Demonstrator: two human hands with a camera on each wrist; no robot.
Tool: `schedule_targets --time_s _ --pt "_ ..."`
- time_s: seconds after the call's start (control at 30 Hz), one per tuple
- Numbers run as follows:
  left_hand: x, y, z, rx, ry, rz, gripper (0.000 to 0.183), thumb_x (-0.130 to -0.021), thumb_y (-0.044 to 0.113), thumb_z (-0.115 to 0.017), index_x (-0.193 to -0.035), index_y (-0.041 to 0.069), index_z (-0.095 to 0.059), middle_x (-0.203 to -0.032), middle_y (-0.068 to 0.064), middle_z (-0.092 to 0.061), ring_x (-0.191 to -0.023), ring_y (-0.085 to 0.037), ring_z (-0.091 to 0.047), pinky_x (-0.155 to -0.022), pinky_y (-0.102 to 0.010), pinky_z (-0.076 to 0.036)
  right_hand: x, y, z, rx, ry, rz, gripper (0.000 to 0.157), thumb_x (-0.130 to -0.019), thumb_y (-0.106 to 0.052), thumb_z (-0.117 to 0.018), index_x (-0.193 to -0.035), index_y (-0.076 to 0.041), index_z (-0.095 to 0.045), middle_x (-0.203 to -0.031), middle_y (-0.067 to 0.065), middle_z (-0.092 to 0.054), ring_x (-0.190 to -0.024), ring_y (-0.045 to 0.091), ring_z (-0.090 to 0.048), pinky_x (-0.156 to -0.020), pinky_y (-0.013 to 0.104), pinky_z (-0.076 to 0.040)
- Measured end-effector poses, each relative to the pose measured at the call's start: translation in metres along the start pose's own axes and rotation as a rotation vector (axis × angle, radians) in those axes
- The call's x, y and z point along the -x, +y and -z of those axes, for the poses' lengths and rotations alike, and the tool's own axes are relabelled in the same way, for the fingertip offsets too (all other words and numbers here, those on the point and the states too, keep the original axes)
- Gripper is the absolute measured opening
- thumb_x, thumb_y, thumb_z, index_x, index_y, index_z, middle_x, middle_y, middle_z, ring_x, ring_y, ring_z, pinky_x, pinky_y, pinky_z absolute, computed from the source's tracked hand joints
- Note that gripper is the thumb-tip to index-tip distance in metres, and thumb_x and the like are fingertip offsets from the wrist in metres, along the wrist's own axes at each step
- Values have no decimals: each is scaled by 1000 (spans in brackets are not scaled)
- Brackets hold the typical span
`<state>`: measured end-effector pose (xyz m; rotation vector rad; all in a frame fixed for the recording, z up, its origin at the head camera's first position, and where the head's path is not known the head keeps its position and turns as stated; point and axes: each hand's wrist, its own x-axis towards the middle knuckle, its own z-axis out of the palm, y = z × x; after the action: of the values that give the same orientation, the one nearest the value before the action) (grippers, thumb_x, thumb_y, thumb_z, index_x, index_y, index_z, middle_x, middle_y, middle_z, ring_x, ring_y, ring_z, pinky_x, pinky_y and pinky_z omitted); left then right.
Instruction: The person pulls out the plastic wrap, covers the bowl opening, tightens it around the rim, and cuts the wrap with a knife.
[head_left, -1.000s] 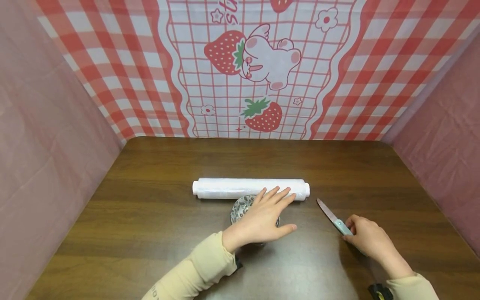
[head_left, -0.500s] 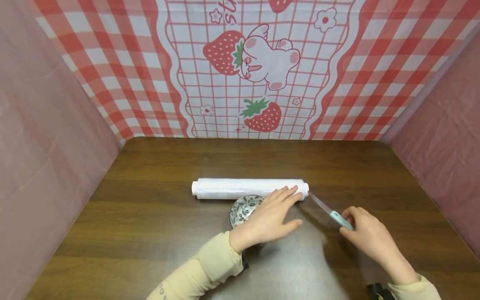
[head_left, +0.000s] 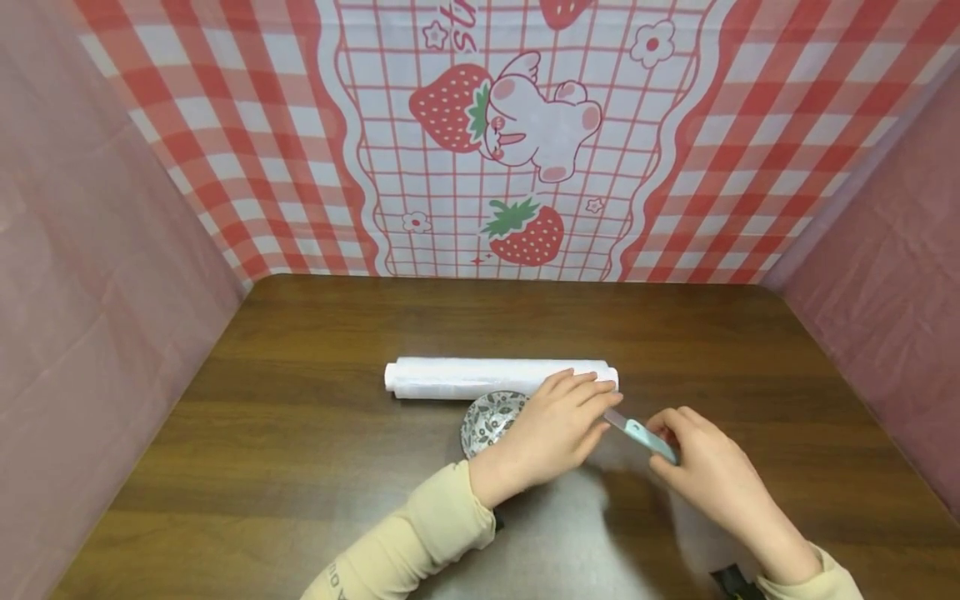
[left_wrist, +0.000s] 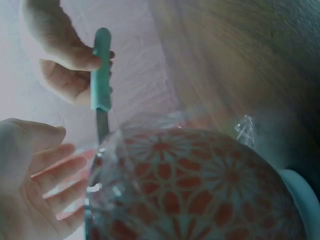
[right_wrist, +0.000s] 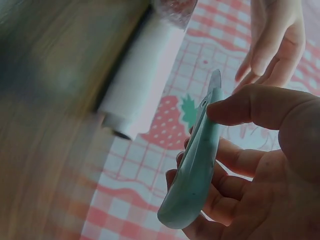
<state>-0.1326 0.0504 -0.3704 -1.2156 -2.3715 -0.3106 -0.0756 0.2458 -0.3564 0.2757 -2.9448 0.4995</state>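
Note:
My right hand [head_left: 708,471] grips a small knife by its pale green handle [head_left: 651,442], the blade pointing left and up. Thumb and fingers wrap that handle [right_wrist: 197,175] in the right wrist view. My left hand [head_left: 551,425] reaches over a patterned bowl [head_left: 487,421] and holds nothing. Its thumb and fingertips overlap the knife tip in the head view; the left wrist view shows its fingers [left_wrist: 60,167] extended beside the blade [left_wrist: 102,125]. Clear film drapes the flower-patterned bowl [left_wrist: 200,190]. My left hand hides the bowl's right side.
A white roll of cling film [head_left: 457,379] lies crosswise just behind the bowl, its right end partly behind my left fingers. The brown wooden table [head_left: 300,467] meets a red-and-white strawberry cloth [head_left: 525,233] at the back. Pink cloth [head_left: 90,292] hangs at both sides.
My right hand has lifted the knife and brought it left toward my left hand. My left hand has shifted slightly right, its thumb moving closer to the fingers. The roll has not moved.

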Motion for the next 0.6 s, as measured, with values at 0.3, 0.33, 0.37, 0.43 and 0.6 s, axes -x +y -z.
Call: schedule_targets --time_s 0.3,0.33,0.37,0.43,0.6 --pt "4 0 0 36 38 -38 19 -88 31 -56 -103 22 -64 -105 11 -62 -98 -6 -54 -90 -22 -38 -2 -16 -1 3 41 34 21 -68 -11 -66 -88 -16 -59 -75 -5 -47 -62 9 -42 -50 23 -34" --pt "4 0 1 46 37 -33 18 -88 31 -56 -102 22 -64 -103 11 -63 -96 -6 -54 -87 -22 -39 -3 -18 -1 -1 46 39 21 -68 -10 -66 -88 -16 -59 -75 -5 -47 -62 9 -42 -50 23 -34" --pt "4 -1 1 59 37 -28 17 -88 30 -56 -101 22 -65 -101 11 -63 -95 -6 -54 -86 -21 -39 -3 -19 -1 -1 52 43 21 -68 -10 -66 -88 -16 -59 -75 -5 -47 -63 9 -42 -50 23 -34" --pt "6 -2 2 68 49 -28 15 -88 30 -57 -98 22 -65 -98 11 -63 -92 -6 -55 -83 -21 -40 -4 -22 -1 -4 64 55 22 -68 -10 -66 -87 -16 -60 -76 -5 -48 -63 9 -43 -50 23 -34" --pt "9 -10 4 64 123 -68 13 -87 29 -58 -94 21 -66 -93 11 -62 -88 -7 -54 -78 -21 -40 -8 -26 -1 -43 99 108 24 -66 -7 -67 -87 -17 -60 -76 -7 -48 -66 8 -45 -54 23 -36"
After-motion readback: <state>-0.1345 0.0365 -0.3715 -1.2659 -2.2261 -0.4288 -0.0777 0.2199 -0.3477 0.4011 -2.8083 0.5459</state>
